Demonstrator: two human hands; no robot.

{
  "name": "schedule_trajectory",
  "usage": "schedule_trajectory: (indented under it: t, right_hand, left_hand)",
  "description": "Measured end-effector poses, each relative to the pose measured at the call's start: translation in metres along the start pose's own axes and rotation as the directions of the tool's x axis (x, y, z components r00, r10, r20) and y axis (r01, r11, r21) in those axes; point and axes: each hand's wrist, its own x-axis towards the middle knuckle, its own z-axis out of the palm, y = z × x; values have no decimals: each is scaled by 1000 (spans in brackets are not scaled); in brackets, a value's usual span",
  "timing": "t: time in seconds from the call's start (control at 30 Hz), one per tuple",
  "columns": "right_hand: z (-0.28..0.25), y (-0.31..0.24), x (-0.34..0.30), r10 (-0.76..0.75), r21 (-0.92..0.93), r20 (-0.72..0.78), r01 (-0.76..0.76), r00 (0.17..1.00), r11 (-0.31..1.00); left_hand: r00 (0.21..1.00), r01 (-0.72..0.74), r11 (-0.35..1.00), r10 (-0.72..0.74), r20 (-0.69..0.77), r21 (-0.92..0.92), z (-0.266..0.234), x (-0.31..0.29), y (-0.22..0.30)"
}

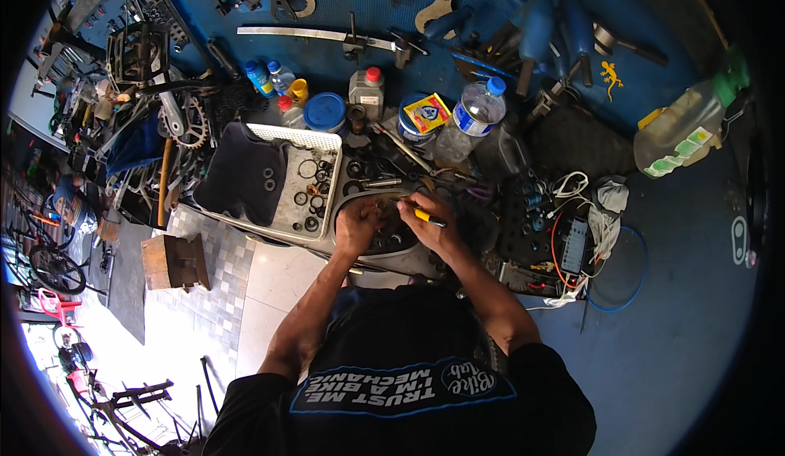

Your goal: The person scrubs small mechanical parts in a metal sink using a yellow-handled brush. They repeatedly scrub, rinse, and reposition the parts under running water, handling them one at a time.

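Note:
My right hand (432, 225) is closed around a tool with a yellow-and-black handle (430, 217); its working end is hidden by my fingers. Close beside it on the left, my left hand (357, 227) has its fingers drawn together over the same spot. What they pinch, if anything, is too small to make out. Both hands are above an oval grey pan (391, 255) with dark small parts in it. Left of the pan stands a white basket (334, 164) holding a dark cloth-like sheet (241, 170) and several rings and bearings (309, 202).
Behind the pan are loose metal parts, a blue-lidded tub (325, 112), a grey bottle with red cap (367, 92) and a large clear bottle (479, 111). A power strip (576, 245) with cables lies right. Crank parts (176, 116) crowd the left; tools hang on the blue wall.

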Motion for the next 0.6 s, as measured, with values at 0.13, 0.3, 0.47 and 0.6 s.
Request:
schedule_trajectory:
  t: [0.13, 0.3, 0.47, 0.6]
  right_hand:
    - [-4, -15, 0, -36, 33, -67, 38, 997, 999]
    - [-8, -11, -9, 64, 52, 64, -67, 996, 996]
    - [-9, 3, -11, -94, -64, 1, 94, 996, 994]
    - [-21, -19, -14, -161, 14, 5, 161, 987, 987]
  left_hand:
    - [1000, 13, 1000, -13, -9, -19, 1, -2, 0]
    - [1000, 11, 997, -13, -26, -82, -2, 2, -2]
    - [1000, 4, 979, -7, -17, -204, 1, 3, -5]
    - [1000, 10, 981, -5, 27, -194, -3, 0, 6]
